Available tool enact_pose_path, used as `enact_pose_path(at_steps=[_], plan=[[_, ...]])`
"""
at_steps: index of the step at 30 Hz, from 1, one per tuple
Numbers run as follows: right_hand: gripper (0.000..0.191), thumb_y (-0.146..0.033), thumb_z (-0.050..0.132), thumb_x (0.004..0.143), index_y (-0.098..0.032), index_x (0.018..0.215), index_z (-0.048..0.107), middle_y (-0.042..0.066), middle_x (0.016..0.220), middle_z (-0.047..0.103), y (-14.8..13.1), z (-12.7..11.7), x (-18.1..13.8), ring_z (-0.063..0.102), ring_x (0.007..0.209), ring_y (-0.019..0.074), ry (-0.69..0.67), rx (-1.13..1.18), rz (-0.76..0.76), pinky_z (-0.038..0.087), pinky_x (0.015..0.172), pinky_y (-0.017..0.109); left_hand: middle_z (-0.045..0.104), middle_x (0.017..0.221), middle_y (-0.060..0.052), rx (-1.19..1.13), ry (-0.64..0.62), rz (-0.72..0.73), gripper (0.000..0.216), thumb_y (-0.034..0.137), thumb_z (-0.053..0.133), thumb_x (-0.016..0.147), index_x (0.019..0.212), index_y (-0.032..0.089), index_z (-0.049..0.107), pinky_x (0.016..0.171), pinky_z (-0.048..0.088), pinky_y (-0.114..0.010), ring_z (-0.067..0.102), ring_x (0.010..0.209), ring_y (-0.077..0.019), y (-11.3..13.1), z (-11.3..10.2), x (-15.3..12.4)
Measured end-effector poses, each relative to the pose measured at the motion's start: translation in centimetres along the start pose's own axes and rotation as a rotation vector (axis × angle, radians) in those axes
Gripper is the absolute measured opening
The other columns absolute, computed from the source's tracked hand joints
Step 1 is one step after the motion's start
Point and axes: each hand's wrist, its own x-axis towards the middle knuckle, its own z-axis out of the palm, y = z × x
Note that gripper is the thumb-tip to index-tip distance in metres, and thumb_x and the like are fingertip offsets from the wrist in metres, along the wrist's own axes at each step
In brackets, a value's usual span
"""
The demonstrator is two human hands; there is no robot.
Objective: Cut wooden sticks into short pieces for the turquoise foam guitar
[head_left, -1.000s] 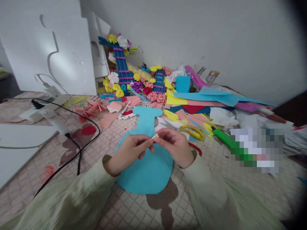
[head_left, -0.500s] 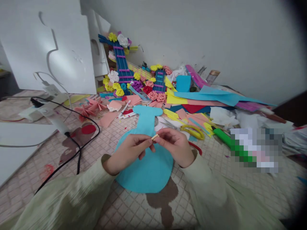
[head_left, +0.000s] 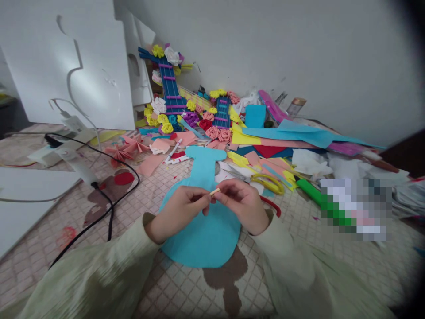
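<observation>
Between my two hands is a small pale roll or stick (head_left: 214, 192), cream-coloured and about a finger-width long. The fingertips of my left hand (head_left: 184, 208) pinch its left end, while the thumb and fingers of my right hand (head_left: 242, 201) close on its right end. Both hands hover over a light-blue guitar-shaped cutout (head_left: 206, 235) lying on the table, its neck pointing away from me. Yellow-handled scissors (head_left: 267, 183) lie beyond my right hand.
A blue model guitar (head_left: 171, 86) with crumpled paper flowers leans at the back. Coloured paper sheets (head_left: 288, 133) and a green tube-shaped thing (head_left: 310, 190) lie to the right. A black cable (head_left: 113, 201), a power strip (head_left: 78, 164) and white boards (head_left: 89, 66) are at left.
The pale piece sits slightly differently between my fingertips, and my left fingers have curled in a little. The whole view has shifted slightly; nothing else has moved.
</observation>
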Motion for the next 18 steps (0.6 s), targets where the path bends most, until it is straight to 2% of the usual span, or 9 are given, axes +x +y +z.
enact_pose_path(at_steps=[6,18], plan=[[0.014,-0.029,0.065,0.07,-0.019,0.077,0.059,0.001,0.065,0.061,0.01,0.01,-0.05,0.058,0.063,0.0137,0.001,-0.013,0.0,0.048,0.059,0.028,0.051,0.054,0.003,-0.007,0.007,0.018,0.028,0.023,0.043,0.076,0.05,0.015,0.05,0.052,0.031,-0.02,0.043,0.053,-0.0084,-0.09,-0.14,0.0],[0.015,-0.031,0.065,0.07,-0.019,0.077,0.059,0.001,0.065,0.06,-0.11,0.02,-0.11,0.058,0.063,0.0141,0.014,-0.025,-0.002,0.048,0.06,0.029,0.051,0.054,0.003,0.0,0.005,0.035,0.028,0.022,0.042,0.077,0.05,0.016,0.049,0.052,0.031,-0.02,0.044,0.054,-0.0086,-0.14,-0.2,-0.16]])
